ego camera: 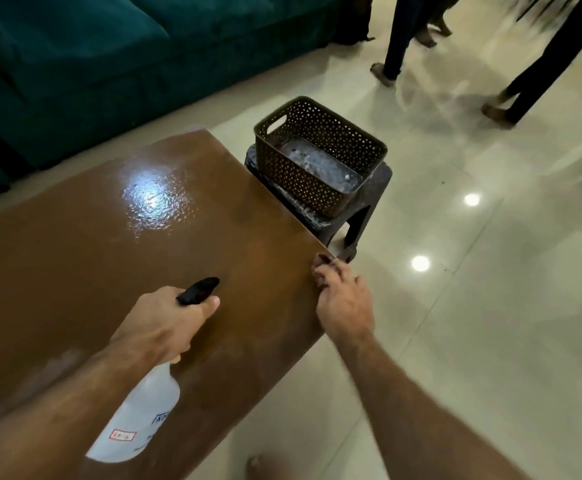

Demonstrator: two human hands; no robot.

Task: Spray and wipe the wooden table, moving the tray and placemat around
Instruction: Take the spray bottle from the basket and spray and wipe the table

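Above table [109, 237], L hand [165, 323] grips spray bottle [140, 414], nozzle past thumb.

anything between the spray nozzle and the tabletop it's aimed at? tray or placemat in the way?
Nothing visible. The left hand grips the spray bottle, its nozzle pointing over bare wooden table. No tray or placemat shows. The right hand is off to the side at the table's edge, holding something small and dark.

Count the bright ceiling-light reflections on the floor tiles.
2. One spot lies right of the basket; the other spot lies nearer, right of the table corner by the right hand. More may lie outside the frame.
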